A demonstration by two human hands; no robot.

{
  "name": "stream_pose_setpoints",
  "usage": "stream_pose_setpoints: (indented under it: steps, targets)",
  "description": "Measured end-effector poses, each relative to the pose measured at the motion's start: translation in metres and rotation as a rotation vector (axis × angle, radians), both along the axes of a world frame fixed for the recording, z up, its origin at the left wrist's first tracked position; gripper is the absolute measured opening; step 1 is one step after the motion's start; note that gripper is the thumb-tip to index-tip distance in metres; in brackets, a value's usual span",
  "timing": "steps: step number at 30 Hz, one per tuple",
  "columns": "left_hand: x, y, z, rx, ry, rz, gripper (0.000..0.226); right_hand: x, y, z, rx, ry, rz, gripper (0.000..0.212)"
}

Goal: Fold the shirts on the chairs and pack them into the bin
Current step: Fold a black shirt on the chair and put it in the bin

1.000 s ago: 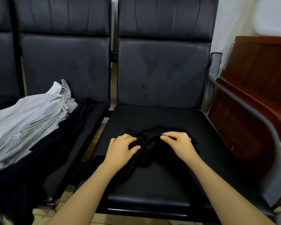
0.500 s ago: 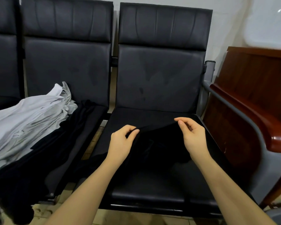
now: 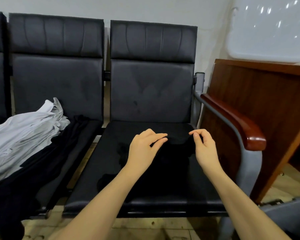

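Left hand (image 3: 144, 149) and right hand (image 3: 203, 148) each pinch top edge of black shirt (image 3: 173, 163), lifted over right chair seat (image 3: 111, 161). Folding barely begun. Grey shirts (image 3: 22, 134) heaped on neighbouring seat, unfolded. Bin out of view; nothing visibly packed.

left hand (image 3: 144, 148) + right hand (image 3: 205, 149) | lifted black shirt (image 3: 177, 163) edge off seat, spread apart

Black shirt (image 3: 173, 153) outline below the fingers (image 3: 160, 135) indistinguishable from the black seat, pinch contact unclear, grey shirt pile (image 3: 21, 135) left of the fingers cut by frame edge
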State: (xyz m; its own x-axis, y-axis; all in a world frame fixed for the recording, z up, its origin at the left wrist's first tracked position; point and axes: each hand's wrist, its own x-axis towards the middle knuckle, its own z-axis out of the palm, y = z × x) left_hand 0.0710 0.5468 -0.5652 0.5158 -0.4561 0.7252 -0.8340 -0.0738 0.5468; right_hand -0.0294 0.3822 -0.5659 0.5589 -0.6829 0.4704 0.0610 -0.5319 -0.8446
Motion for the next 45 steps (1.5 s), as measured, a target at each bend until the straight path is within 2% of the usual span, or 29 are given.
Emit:
stream_pose_setpoints:
  steps: [4,9,14,17,21,25,28,32,35,37,40,42,45]
  targets:
    - [-0.009,-0.012,-0.01,0.227,0.016,-0.077,0.034,-0.018,-0.011,-0.017,-0.061,0.144,-0.001,0.02]
    - [0.018,0.01,-0.031,0.478,0.041,0.088,0.035,-0.023,-0.011,-0.026,-0.069,0.26,0.011,0.021]
    - [0.049,0.04,-0.053,0.635,0.102,0.149,0.035,-0.003,0.011,-0.032,-0.244,0.533,0.1,0.013]
    - [0.052,0.046,-0.058,0.628,0.132,0.126,0.036,0.008,0.026,-0.035,-0.321,0.58,0.093,0.018]
    - [0.055,0.044,-0.059,0.483,0.163,0.098,0.034,0.024,0.04,-0.044,-0.416,0.638,0.017,0.022]
    - [0.059,0.039,-0.056,0.392,0.203,0.091,0.034,0.03,0.037,-0.039,-0.357,0.412,-0.064,0.007]
    - [0.062,0.035,-0.059,0.426,0.198,0.065,0.035,0.025,0.028,-0.03,-0.287,0.276,-0.161,0.007]
    - [0.064,0.022,-0.067,0.453,0.259,0.009,0.035,0.017,0.017,-0.036,-0.268,0.398,-0.244,0.011]
    - [0.061,0.014,-0.066,0.33,0.382,-0.01,0.032,0.015,0.015,-0.043,-0.26,0.452,-0.244,0.014]
    - [0.06,0.011,-0.063,0.3,0.39,-0.011,0.029,0.016,0.017,-0.046,-0.267,0.419,-0.213,0.015]
    - [0.058,0.008,-0.063,0.398,0.313,-0.043,0.024,0.02,0.024,-0.045,-0.359,0.38,-0.12,0.019]
    - [0.055,0.006,-0.065,0.436,0.284,-0.044,0.021,0.025,0.028,-0.043,-0.445,0.446,-0.037,0.024]
    - [0.056,0.006,-0.069,0.388,0.336,-0.026,0.009,0.032,0.035,-0.044,-0.511,0.584,0.034,0.022]
